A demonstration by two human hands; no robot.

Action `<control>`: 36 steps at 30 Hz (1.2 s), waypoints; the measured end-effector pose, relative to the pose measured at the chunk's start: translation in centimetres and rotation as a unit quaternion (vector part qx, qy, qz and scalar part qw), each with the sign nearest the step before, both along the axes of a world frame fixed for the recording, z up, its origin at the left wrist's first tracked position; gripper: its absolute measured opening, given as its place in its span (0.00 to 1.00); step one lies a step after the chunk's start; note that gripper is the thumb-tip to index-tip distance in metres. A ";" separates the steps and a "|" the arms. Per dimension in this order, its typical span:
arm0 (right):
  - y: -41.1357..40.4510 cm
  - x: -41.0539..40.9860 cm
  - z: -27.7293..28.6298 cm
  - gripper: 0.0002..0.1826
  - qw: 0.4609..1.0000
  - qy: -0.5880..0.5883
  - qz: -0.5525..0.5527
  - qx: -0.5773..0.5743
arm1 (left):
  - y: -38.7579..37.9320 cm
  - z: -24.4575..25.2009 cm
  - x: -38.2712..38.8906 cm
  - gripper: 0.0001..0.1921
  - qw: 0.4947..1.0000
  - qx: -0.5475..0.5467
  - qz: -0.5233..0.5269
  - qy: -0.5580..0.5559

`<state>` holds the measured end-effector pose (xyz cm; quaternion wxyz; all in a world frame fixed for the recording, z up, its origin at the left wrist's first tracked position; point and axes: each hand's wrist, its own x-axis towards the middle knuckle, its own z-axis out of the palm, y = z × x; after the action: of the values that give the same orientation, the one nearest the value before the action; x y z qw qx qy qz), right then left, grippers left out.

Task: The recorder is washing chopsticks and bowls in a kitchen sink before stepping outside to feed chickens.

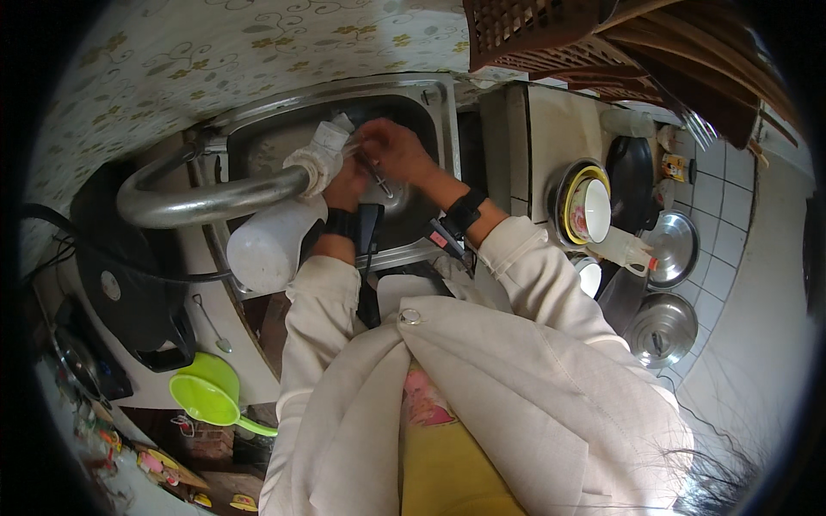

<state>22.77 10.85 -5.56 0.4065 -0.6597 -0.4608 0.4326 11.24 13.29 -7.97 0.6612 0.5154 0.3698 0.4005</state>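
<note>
Both hands are together over the stainless steel sink (445, 155), just beyond the tap's outlet. My right hand (395, 149) has its fingers curled around slim metal utensils (379, 175), whose ends point down into the basin; their exact kind cannot be told. Close against it, my left hand (349, 182) is partly hidden by the white fitting (327, 147) at the end of the curved metal tap (219, 201), so its fingers do not show clearly. A white cylindrical unit (271, 248) hangs from the tap beside my left wrist.
Nested bowls (597, 209), a plastic bottle (623, 248) and metal lids (661, 330) stand on the right. A brown plastic basket (529, 32) juts in at upper right. On the left counter lie a black case (132, 277), a spoon (211, 326) and a green dipper (206, 389).
</note>
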 end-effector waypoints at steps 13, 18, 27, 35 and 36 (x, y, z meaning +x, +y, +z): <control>0.8 -1.3 -2.9 0.06 0.990 0.080 -0.005 -0.116 | -2.4 4.7 -2.7 0.08 0.985 -0.107 -0.034 0.132; 0.1 -3.3 -0.5 0.09 0.964 0.145 -0.004 -0.221 | -2.7 4.9 -3.2 0.08 0.923 -0.377 0.079 0.027; -0.1 -3.1 -1.9 0.10 0.979 -0.044 -0.020 -0.197 | -3.6 2.9 -3.8 0.07 0.925 -0.369 -0.027 0.082; 0.9 -3.6 -0.5 0.08 0.945 0.237 -0.118 -0.193 | -4.3 3.7 -2.9 0.09 0.987 -0.150 -0.012 0.060; 1.2 -3.6 -0.1 0.08 0.944 0.238 -0.116 -0.195 | -4.4 3.1 -3.4 0.10 0.995 -0.024 -0.043 0.084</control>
<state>19.13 12.02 -5.66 0.4152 -0.6525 -0.1780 0.6084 7.88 8.91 -4.86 0.6568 0.5463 0.4109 0.3183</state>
